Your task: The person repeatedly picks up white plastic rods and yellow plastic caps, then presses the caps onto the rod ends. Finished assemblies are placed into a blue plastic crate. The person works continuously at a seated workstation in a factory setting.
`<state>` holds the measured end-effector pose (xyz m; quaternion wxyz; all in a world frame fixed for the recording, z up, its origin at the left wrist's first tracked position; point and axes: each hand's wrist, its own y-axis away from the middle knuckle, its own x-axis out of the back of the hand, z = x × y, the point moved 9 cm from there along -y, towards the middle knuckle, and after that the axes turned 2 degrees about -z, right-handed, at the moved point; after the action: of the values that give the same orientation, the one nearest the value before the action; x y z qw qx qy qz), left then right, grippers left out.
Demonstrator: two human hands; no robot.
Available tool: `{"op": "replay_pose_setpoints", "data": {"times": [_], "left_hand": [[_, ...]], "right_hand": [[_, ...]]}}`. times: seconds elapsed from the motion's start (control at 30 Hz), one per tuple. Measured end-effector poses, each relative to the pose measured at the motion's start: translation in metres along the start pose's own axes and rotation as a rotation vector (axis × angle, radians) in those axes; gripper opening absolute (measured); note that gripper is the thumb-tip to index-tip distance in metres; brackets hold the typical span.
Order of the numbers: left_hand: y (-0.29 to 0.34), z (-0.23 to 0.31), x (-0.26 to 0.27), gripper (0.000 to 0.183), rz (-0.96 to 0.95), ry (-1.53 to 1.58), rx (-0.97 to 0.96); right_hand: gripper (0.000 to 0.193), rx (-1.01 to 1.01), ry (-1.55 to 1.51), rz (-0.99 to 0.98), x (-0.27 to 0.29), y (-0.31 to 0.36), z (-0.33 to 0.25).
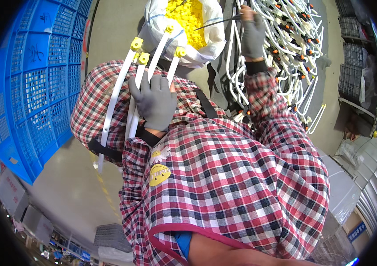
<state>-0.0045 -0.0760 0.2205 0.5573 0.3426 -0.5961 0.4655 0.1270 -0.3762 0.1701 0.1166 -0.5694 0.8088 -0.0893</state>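
My left hand (pixel 155 102), in a grey fingerless-looking glove, lies over several white tubes across my lap, its fingers curled around them. Yellow caps (pixel 180 52) top the tubes' far ends. Another capped white tube (pixel 114 99) slants just left of that hand. My right hand (pixel 253 37), gloved the same way with bare fingertips, is raised at the far right of the sack. It pinches a thin dark rod (pixel 219 21) that points left over the sack. A white woven sack (pixel 215 48) full of small yellow caps (pixel 183 20) stands open in front of me.
A big heap of white bent tubes (pixel 292 57) with orange and black fittings lies on a dark sheet at right. Blue plastic crates (pixel 37 80) rise on the left. Dark crates (pixel 351 73) are stacked on a rack at far right.
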Motion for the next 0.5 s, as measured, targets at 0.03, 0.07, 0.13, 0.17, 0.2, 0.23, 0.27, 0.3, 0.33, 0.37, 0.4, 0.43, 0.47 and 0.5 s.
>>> {"op": "replay_pose_setpoints", "data": {"times": [0.03,0.07,0.13,0.17,0.2,0.23,0.27,0.3,0.33,0.37,0.4,0.43,0.47,0.5], "left_hand": [[0.001,0.000,-0.001,0.024,0.015,-0.010,-0.010],[0.002,0.002,0.000,0.024,0.026,-0.020,-0.008],[0.003,0.004,0.001,0.025,0.072,-0.039,-0.008],[0.005,0.003,0.000,0.025,0.072,-0.049,0.002],[0.005,0.003,-0.001,0.025,0.073,-0.059,0.012],[0.005,0.002,-0.001,0.025,0.093,-0.063,0.009],[0.005,0.001,-0.003,0.025,0.072,-0.065,0.027],[0.004,-0.005,-0.009,0.025,0.035,-0.059,0.042],[0.004,-0.008,-0.013,0.024,-0.005,-0.068,0.063],[0.004,-0.009,-0.015,0.023,-0.013,-0.046,0.055],[0.005,-0.010,-0.016,0.023,-0.020,-0.034,0.054],[0.004,-0.010,-0.017,0.022,-0.026,-0.019,0.051],[0.005,-0.010,-0.018,0.022,-0.035,-0.022,0.048],[0.005,-0.010,-0.019,0.022,-0.043,-0.022,0.045]], "right_hand": [[0.029,-0.025,-0.179,-0.041,-0.004,0.000,-0.022],[0.027,-0.125,-0.677,-0.060,-0.009,0.003,-0.039],[0.038,-0.191,-0.913,-0.212,-0.029,0.006,-0.078],[0.043,-0.182,-0.929,-0.287,-0.039,0.010,-0.094],[0.051,-0.153,-0.884,-0.315,-0.048,0.010,-0.103],[0.053,-0.136,-0.890,-0.385,-0.061,0.013,-0.108],[0.054,-0.108,-0.872,-0.411,-0.070,0.014,-0.111],[0.055,-0.116,-0.859,-0.430,-0.086,0.015,-0.102],[0.056,-0.123,-0.815,-0.424,-0.093,0.016,-0.098],[0.056,-0.127,-0.828,-0.408,-0.099,0.016,-0.093],[0.056,-0.121,-0.838,-0.393,-0.103,0.018,-0.090],[0.056,-0.115,-0.847,-0.377,-0.104,0.019,-0.089],[0.055,-0.110,-0.825,-0.359,-0.104,0.021,-0.089],[0.055,-0.086,-0.812,-0.358,-0.104,0.023,-0.093]]}}
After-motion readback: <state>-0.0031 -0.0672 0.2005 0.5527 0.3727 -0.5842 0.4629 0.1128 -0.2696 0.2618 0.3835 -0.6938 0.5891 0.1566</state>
